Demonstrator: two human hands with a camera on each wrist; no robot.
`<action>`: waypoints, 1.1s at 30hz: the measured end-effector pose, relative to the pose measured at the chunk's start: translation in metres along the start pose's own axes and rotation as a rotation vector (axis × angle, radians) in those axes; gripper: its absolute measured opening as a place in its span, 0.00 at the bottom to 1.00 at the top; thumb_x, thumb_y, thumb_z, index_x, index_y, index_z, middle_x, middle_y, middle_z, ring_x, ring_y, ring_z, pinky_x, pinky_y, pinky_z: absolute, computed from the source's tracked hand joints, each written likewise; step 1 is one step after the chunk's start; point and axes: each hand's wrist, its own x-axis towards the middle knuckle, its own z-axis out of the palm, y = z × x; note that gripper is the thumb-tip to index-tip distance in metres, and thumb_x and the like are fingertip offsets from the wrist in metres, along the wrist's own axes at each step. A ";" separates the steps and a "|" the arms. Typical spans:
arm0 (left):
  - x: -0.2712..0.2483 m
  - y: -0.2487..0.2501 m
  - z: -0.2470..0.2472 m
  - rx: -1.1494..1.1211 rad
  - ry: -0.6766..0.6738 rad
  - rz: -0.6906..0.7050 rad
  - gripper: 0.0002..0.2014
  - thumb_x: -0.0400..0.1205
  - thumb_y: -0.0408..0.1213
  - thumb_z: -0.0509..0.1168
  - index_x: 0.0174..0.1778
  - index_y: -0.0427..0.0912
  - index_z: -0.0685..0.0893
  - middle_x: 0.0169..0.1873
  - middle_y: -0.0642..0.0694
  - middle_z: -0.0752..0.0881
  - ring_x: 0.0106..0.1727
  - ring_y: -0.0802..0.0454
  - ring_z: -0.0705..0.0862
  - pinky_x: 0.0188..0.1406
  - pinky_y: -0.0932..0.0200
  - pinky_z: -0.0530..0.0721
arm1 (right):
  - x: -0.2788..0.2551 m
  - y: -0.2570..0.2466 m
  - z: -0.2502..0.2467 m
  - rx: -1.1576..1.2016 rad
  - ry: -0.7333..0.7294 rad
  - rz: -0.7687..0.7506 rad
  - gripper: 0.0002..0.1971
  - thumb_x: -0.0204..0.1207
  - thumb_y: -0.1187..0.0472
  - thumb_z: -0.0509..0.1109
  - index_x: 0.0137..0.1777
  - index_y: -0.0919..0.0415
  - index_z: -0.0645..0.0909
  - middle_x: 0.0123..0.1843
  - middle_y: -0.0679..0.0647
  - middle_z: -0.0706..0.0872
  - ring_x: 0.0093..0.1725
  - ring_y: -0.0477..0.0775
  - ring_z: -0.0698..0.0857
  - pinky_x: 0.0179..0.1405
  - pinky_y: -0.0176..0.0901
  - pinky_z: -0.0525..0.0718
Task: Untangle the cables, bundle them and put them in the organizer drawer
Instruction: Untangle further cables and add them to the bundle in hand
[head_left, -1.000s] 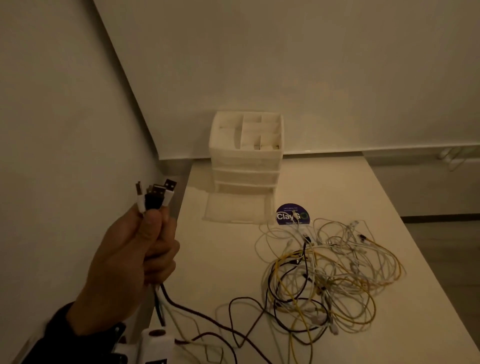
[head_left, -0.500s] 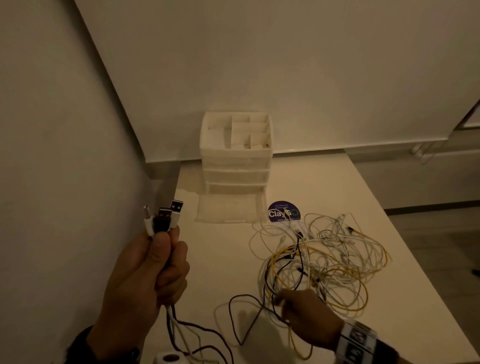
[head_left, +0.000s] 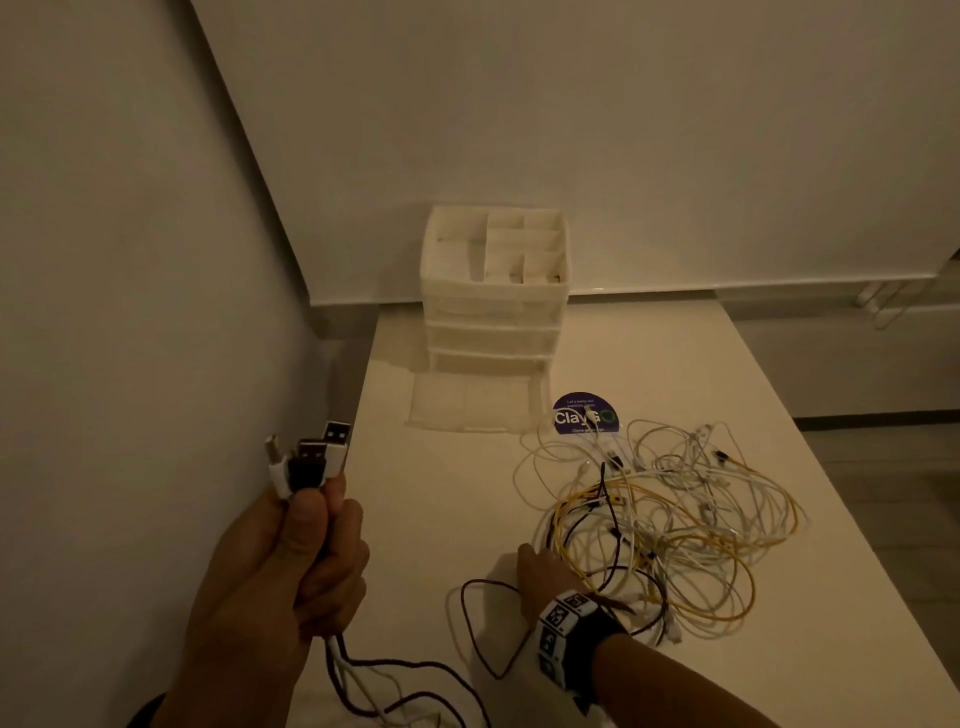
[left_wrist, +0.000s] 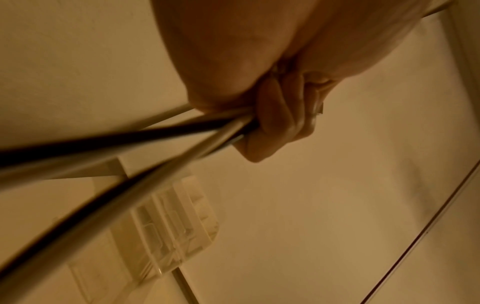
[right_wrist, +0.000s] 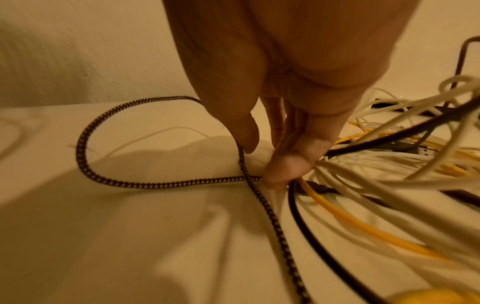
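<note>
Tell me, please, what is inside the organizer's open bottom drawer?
Nothing visible: the pulled-out bottom drawer of the organizer looks empty. Its rear part, under the organizer body, stays hidden.

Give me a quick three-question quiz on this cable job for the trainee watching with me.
1. True or false: the left hand grips several plug ends raised above the table.
2. Which drawer of the organizer is pulled out? A top, B middle, C bottom.
3. Fill in: the right hand reaches into the left edge of the ____ of cables.

Key: 1 true. 2 C, the bottom drawer. 3 tangle.
</note>
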 end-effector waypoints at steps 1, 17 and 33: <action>-0.001 -0.001 0.000 -0.004 0.001 0.005 0.25 0.63 0.57 0.81 0.34 0.40 0.78 0.18 0.50 0.66 0.14 0.61 0.61 0.16 0.72 0.66 | -0.002 0.003 0.001 -0.007 -0.009 -0.007 0.19 0.82 0.63 0.59 0.72 0.64 0.65 0.70 0.64 0.74 0.69 0.66 0.76 0.64 0.54 0.77; 0.014 -0.015 0.017 0.076 -0.071 0.005 0.28 0.66 0.60 0.77 0.35 0.39 0.75 0.20 0.50 0.66 0.16 0.59 0.59 0.16 0.70 0.61 | -0.046 0.047 0.045 0.188 0.131 0.058 0.29 0.81 0.65 0.57 0.82 0.66 0.55 0.84 0.62 0.54 0.81 0.63 0.62 0.79 0.49 0.65; 0.018 -0.011 0.015 0.093 -0.066 0.003 0.28 0.63 0.61 0.79 0.33 0.40 0.77 0.18 0.50 0.66 0.15 0.58 0.58 0.17 0.70 0.59 | -0.045 0.051 0.015 0.230 0.339 0.011 0.22 0.84 0.60 0.55 0.79 0.55 0.67 0.81 0.49 0.65 0.75 0.53 0.74 0.68 0.44 0.76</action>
